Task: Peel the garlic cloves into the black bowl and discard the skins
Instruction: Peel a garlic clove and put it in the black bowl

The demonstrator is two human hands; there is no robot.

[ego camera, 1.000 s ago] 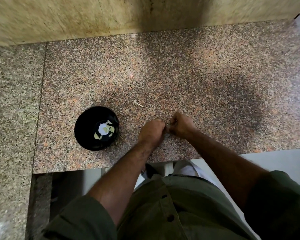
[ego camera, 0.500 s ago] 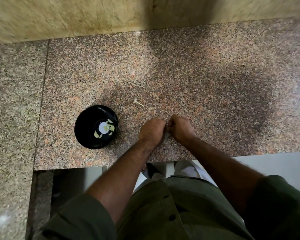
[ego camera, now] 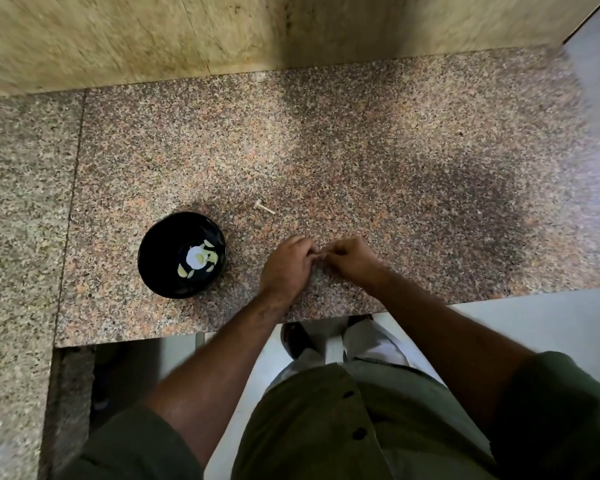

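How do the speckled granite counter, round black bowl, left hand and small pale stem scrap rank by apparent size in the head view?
1. Speckled granite counter
2. Round black bowl
3. Left hand, somewhat smaller
4. Small pale stem scrap

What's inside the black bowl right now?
The black bowl holds several pale peeled garlic cloves on its bottom. Its near inner wall is hidden by the rim.

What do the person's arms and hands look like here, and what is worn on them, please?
Both forearms are bare. The left hand and right hand wear no gloves, rings or watch that shows. Olive-green sleeves end near the elbows.
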